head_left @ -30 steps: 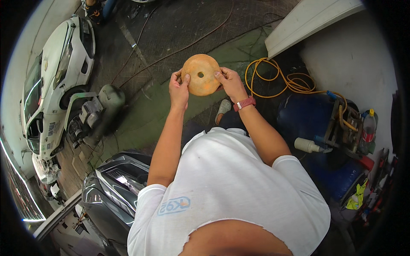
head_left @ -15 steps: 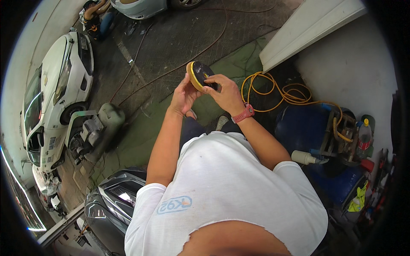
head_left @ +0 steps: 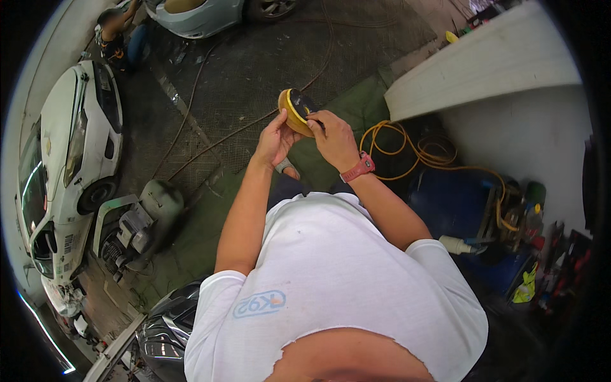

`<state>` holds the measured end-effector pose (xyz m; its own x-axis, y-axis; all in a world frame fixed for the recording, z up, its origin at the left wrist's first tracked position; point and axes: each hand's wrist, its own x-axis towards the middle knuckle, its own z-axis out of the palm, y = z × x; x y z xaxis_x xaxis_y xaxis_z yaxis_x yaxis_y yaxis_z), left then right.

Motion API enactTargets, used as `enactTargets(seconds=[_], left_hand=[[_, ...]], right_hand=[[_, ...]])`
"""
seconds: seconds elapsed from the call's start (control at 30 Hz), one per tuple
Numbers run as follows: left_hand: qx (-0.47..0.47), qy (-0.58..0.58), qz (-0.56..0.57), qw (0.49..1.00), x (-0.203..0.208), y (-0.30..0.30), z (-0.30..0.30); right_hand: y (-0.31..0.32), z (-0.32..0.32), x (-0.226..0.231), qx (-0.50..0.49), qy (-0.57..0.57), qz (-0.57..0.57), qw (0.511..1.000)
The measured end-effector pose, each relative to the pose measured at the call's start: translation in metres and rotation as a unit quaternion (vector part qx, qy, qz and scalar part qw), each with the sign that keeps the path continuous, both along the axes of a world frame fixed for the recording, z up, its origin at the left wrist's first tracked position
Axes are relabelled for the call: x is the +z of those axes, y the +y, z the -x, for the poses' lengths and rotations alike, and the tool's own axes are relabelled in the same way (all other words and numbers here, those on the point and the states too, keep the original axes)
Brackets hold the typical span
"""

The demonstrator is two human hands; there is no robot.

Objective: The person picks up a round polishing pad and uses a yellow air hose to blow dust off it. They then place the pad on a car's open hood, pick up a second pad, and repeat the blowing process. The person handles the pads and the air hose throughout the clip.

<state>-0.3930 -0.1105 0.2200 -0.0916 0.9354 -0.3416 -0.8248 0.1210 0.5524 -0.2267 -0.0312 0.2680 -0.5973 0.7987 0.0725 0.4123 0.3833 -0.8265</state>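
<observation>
Left grip (head_left: 274, 144) clamped on round tan pad (head_left: 295, 123) at seven o'clock; right grip (head_left: 337, 138) clamped on black back (head_left: 301, 104), four o'clock; compressor (head_left: 135, 226) at pad's eight o'clock.

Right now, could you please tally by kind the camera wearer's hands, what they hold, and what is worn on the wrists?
Hands: 2 (left hand, right hand)
Round pad: 1
Red wristwatch: 1
Total: 4

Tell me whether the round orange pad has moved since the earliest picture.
Yes: the pad has turned. Its orange face was toward the camera; now its dark back shows, tilted rightward, to the side where the yellow hose lies.
</observation>
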Motion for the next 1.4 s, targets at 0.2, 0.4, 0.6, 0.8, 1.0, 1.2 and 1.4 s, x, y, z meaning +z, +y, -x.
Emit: enactTargets(seconds=[0.2, 0.4, 0.6, 0.8, 1.0, 1.2, 1.4], left_hand=[[0.036, 0.011, 0.016, 0.999, 0.001, 0.015, 0.117], [0.048, 0.022, 0.004, 0.999, 0.008, 0.034, 0.2], [0.087, 0.014, 0.028, 0.996, -0.004, 0.057, 0.255], [0.062, 0.024, 0.026, 0.997, -0.021, 0.105, 0.305], [0.064, 0.06, 0.02, 0.996, -0.029, 0.192, 0.351], [-0.007, 0.26, 0.121, 0.958, -0.021, 0.306, 0.378], [0.024, 0.153, 0.174, 0.973, -0.024, 0.42, 0.393]], right_hand=[[0.022, 0.127, 0.002, -0.01, 0.019, 0.003, 1.0], [0.049, 0.211, -0.004, -0.028, 0.019, 0.0, 0.999], [0.088, 0.271, -0.026, -0.04, 0.067, 0.105, 0.991], [0.138, 0.315, -0.034, 0.016, 0.053, 0.042, 0.998], [0.215, 0.365, -0.051, 0.107, 0.05, 0.039, 0.992], [0.343, 0.398, -0.063, -0.008, 0.019, 0.166, 0.986], [0.453, 0.399, -0.054, -0.082, 0.237, 0.354, 0.901]])
